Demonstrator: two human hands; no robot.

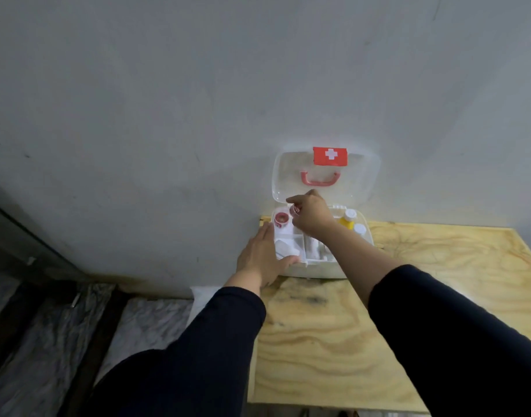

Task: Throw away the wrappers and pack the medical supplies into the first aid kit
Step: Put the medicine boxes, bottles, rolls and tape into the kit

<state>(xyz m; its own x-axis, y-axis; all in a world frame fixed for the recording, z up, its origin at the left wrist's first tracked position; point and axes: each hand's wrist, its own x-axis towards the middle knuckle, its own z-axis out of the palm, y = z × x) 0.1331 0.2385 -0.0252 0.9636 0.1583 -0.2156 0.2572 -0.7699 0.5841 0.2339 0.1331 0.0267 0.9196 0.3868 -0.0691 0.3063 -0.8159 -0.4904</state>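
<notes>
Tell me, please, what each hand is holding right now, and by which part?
The right hand pinches a small red-and-white roll by its rim. The left hand holds nothing; it rests on the first aid kit.

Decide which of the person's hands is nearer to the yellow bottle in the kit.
Right. The right hand hovers over the kit's middle, just left of the yellow bottle; the left hand rests on the kit's far left edge.

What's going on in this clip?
A person is packing an open first aid kit on a plywood table. The left hand steadies the box's near-left corner. The right hand holds a small red-and-white item over the tray, beside a tape roll already inside. No wrappers are visible.
</notes>
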